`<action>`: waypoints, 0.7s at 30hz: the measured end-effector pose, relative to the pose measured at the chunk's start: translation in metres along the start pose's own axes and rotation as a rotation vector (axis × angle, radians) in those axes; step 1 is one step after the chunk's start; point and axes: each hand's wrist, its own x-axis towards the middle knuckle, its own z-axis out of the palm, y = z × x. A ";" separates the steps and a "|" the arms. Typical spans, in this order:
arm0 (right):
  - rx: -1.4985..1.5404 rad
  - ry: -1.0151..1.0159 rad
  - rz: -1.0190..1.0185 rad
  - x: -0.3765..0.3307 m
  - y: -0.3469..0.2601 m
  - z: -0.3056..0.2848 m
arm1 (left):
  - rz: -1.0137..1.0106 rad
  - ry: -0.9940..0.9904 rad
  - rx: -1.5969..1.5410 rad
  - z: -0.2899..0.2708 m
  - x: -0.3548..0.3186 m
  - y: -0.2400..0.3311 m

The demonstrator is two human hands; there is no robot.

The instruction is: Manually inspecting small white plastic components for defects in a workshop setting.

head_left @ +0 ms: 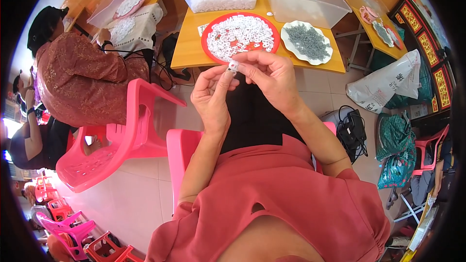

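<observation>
Between the fingertips of both hands is a small white plastic piece [233, 66] with a dark reddish spot on it. My left hand [213, 92] pinches it from the left, thumb upward, the other fingers curled. From the right, my right hand [273, 80] grips it between thumb and forefinger. Both hands are above my lap, just off the near edge of the table. Right behind them sits a round red tray [208, 43] spread with many similar white pieces [242, 31]. To its right, a scalloped white plate [326, 59] holds a heap of small grey parts [307, 40].
Two clear plastic bins, one [221, 1] full of white pieces and another [310, 7] holding fewer, stand at the back of the wooden table [194, 58]. A co-worker [87, 77] sits at left beside a pink chair [131, 131]. A white sack [383, 82] and black cables [352, 133] lie at right.
</observation>
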 end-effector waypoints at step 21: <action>0.371 -0.099 0.116 -0.007 -0.018 -0.006 | 0.276 -0.379 0.071 0.000 0.004 -0.003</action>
